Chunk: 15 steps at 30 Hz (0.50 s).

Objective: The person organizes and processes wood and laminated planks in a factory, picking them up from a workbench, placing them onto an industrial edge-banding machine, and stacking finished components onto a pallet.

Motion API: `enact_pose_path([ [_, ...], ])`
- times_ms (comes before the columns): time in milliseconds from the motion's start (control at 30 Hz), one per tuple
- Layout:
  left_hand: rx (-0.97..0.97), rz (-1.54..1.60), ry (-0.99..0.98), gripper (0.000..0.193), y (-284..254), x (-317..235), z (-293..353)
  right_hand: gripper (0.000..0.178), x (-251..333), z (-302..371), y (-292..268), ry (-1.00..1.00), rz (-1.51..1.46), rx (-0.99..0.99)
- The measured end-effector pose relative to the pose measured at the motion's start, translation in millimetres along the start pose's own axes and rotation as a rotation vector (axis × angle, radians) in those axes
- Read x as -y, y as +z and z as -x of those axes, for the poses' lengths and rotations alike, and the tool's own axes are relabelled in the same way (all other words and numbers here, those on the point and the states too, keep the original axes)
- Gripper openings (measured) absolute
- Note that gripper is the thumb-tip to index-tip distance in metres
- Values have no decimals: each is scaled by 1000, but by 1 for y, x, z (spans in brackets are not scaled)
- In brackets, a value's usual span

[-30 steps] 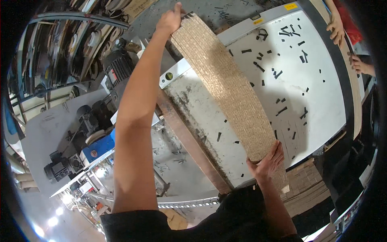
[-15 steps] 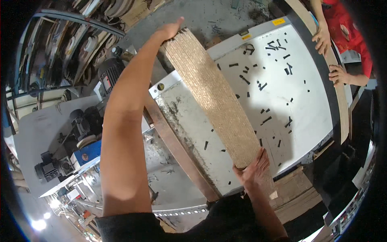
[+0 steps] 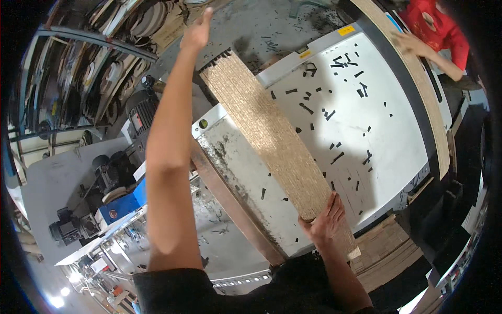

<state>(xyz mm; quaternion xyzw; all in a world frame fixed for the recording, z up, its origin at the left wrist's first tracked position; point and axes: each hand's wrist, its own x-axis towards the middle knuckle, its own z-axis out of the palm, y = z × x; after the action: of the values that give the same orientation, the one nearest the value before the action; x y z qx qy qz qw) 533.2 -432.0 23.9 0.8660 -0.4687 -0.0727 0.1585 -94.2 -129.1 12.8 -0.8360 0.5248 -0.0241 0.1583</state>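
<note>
The view comes from the person's own head, the left camera of a pair, looking steeply down past the left hand point(image 3: 196, 35) and right hand point(image 3: 325, 221) to the bench point(image 3: 402, 146). It sits close, so the arms point(image 3: 170, 157) loom large, yet its fisheye sweeps out to the rack point(image 3: 97, 43) at upper left.

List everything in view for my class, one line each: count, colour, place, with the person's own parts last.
White surface: one, white, centre-right
Strip bundle: one, speckled tan, across white surface
Scraps: many, black, scattered there
Labels: two, yellow, far rim
Bar: one, reddish-brown, left of bundle
Motors: at least three, dark, left
Box: one, blue, left
Rack: one, blue-grey, upper left
Boards: several, brown, lower right
Long strip: one, tan, right
Co-worker: one, red top, upper right
Left hand: one, bare, apart from bundle
Right hand: one, bare, around bundle's near end
</note>
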Motion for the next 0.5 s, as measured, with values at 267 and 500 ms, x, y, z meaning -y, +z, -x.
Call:
enact_pose_path([
  [267,183,390,-301,115,4,30,18,136,1,3,-3,18,31,46],
  [500,-303,746,-400,73,21,12,234,139,0,2,-6,61,13,152],
])
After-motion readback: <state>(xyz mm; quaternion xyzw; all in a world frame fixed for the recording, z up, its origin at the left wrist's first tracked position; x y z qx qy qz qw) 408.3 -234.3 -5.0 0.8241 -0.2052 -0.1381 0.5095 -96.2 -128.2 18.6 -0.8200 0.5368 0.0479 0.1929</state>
